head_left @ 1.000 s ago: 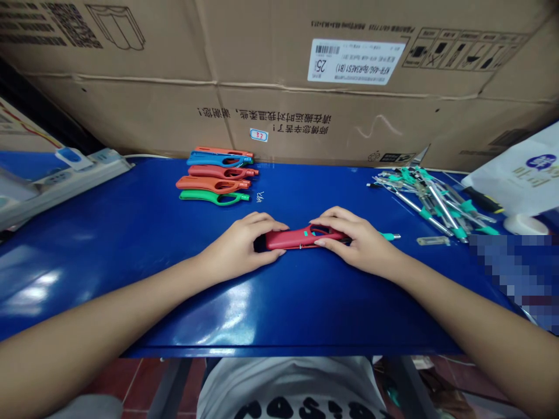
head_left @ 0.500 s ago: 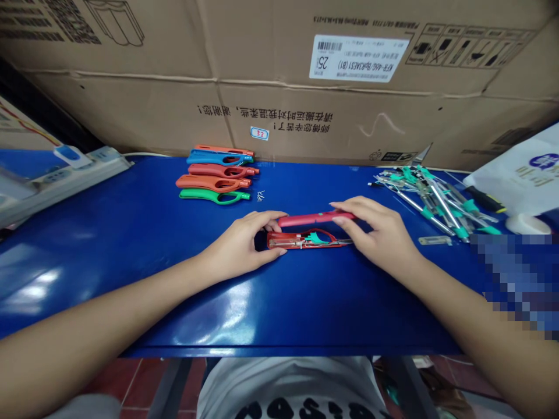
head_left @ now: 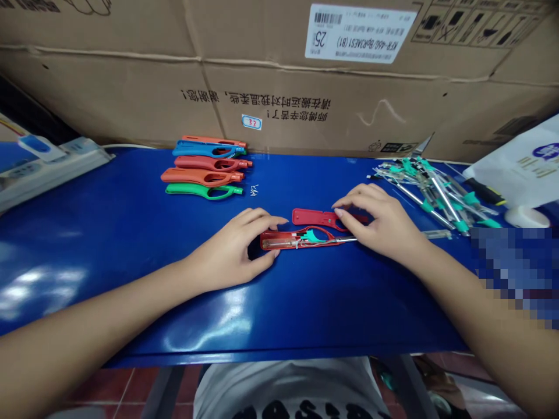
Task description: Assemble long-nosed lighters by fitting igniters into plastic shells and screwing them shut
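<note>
An opened red lighter body lies on the blue table, its inner parts and a teal trigger showing. My left hand is curled round its left end, thumb and fingers pinching it. Just behind it the red cover half lies flat on the table. My right hand rests on the cover's right end, fingertips pressing it down.
A row of finished lighters, orange, blue, red and green, lies at the back left. A heap of metal tubes with teal fittings sits at the right. Cardboard boxes wall off the back; a power strip lies far left, a white bag far right.
My right hand has lifted the red cover off the lighter body and set it down flat behind it. My left hand has kept hold of the body's left end.
</note>
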Tool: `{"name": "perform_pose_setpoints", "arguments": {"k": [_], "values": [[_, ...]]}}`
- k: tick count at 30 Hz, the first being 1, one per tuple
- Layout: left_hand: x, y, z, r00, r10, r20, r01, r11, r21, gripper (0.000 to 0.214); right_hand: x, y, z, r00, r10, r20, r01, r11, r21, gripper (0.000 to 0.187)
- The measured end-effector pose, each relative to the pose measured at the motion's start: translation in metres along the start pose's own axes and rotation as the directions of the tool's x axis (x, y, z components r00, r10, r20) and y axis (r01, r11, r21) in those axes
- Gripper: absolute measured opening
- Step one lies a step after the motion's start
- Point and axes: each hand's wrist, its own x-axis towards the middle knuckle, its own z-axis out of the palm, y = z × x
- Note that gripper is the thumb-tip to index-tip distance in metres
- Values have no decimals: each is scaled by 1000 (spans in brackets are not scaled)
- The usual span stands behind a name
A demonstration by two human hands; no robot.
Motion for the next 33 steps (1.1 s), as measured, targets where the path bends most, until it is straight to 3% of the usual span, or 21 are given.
{"name": "perform_pose_setpoints", "arguments": {"k": [3,6,15,24,33], "values": [[-2,2,0,998,52,25,-53,998,39,43,-3,-14,-4,974,-180,138,158,975,154,13],[-2,4,1,992,94,90,-100,992,70,41,-9,-24,-6,938,-261,227,239,963,122,14],[-2,10,1,973,87,215,-102,993,58,50,-12,-32,-14,931,-212,298,204,977,57,20],[-4,8,1,960,110,258,-151,978,143,69,-19,-33,-14,940,-188,284,175,982,72,14],[-7,8,1,964,94,249,-113,992,63,64,-21,-37,-13,938,-144,314,116,987,107,17]]}}
